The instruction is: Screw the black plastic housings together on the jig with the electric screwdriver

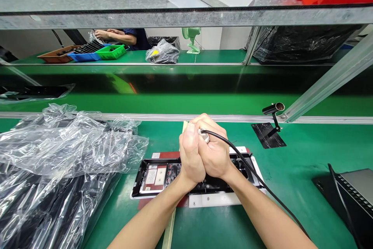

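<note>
Metal-tipped tool with black cable at frame centre, clasped tight by left hand and right hand together, above black panel. Tool tip hidden, possibly touching panel. Crumpled plastic bags lower left.

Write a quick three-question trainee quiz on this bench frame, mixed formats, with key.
1. True or false: the left hand and right hand are clasped together around a corded tool.
2. What lies directly under the hands?
A. a green bin
B. a black tray on a white fixture plate
C. a desk fan
3. Fill in: the crumpled clear plastic bags lie to the person's ____.

Key: 1 true; 2 B; 3 left.
</note>
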The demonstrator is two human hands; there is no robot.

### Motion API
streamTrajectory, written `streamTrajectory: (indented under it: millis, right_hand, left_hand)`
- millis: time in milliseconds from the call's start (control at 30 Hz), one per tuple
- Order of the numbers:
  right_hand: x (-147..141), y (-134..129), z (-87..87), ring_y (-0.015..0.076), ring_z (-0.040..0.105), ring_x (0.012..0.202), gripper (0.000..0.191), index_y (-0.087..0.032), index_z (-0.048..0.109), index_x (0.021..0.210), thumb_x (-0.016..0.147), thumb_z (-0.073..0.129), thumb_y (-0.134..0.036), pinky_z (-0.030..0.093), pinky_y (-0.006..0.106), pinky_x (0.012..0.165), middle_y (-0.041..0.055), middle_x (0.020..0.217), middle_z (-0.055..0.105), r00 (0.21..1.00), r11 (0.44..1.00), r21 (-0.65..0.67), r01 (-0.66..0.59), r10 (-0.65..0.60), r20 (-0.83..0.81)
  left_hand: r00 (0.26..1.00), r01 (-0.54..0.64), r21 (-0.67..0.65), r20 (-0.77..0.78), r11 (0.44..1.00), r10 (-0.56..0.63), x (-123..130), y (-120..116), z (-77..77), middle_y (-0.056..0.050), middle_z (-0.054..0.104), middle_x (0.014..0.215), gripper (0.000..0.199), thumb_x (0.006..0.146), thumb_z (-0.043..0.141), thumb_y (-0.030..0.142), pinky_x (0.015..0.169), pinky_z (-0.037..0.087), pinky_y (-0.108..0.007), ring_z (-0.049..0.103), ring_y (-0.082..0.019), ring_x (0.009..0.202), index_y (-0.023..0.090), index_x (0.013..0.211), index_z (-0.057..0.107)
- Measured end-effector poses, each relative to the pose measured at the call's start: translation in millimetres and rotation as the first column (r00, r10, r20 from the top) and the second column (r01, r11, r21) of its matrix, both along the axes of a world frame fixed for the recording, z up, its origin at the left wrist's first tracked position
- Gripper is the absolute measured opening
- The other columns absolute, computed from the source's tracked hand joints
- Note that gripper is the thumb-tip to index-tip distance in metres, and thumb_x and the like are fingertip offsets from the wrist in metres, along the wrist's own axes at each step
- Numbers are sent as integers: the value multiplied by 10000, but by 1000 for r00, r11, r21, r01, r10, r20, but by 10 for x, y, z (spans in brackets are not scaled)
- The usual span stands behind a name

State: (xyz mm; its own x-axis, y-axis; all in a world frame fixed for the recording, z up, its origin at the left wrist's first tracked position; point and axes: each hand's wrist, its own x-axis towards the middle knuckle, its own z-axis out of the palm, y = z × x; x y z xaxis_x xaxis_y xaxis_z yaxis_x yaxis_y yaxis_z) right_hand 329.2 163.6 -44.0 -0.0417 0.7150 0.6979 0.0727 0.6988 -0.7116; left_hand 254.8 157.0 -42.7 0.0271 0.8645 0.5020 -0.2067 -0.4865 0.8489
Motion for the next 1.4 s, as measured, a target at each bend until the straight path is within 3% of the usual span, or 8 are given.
streamTrajectory:
  millis: [267, 400, 867, 1133, 1400]
  right_hand:
    - [-3, -1, 5, 134, 541, 773, 317, -202, 487, 702, 998, 510, -315, 457, 293, 712, 24, 842, 570, 1000, 1000, -3, 11, -11, 14]
    - [0, -11, 10, 136, 543, 777, 312, -201, 495, 707, 997, 524, -313, 454, 301, 709, 26, 844, 568, 1000, 1000, 2, 10, -10, 18]
    - [-11, -6, 3, 140, 553, 776, 314, -202, 502, 712, 1001, 506, -326, 467, 305, 709, 28, 849, 569, 1000, 1000, -4, 13, -13, 22]
    - [-12, -9, 12, 138, 541, 767, 300, -207, 484, 703, 985, 549, -287, 456, 300, 703, 19, 831, 567, 1000, 1000, 11, 8, -8, 27]
    - [-13, -6, 17, 140, 539, 771, 289, -201, 502, 719, 996, 520, -282, 446, 310, 705, 26, 839, 569, 999, 1000, 17, 9, -10, 31]
  left_hand:
    - [1000, -19, -44, 16, 999, 20, -13, -5, -94, -8, 406, 677, 475, 1067, 273, 441, 633, 360, -331, 371, -159, 623, 199, 685, 420]
    - [1000, -10, -20, 22, 1000, 11, -16, -10, -79, -28, 467, 723, 499, 1065, 279, 447, 692, 390, -344, 427, -172, 678, 191, 687, 480]
    - [1000, -28, -12, -2, 1000, 28, -22, -10, -56, -19, 447, 745, 483, 1064, 271, 457, 698, 387, -347, 415, -167, 694, 193, 699, 445]
    - [999, -28, -35, 14, 999, 29, -26, -6, -78, -9, 389, 704, 474, 1052, 280, 478, 634, 368, -335, 352, -167, 644, 211, 680, 403]
    - [998, -63, -33, -32, 997, 62, -38, -7, -113, -16, 465, 734, 511, 1049, 273, 540, 658, 401, -317, 427, -164, 662, 209, 704, 453]
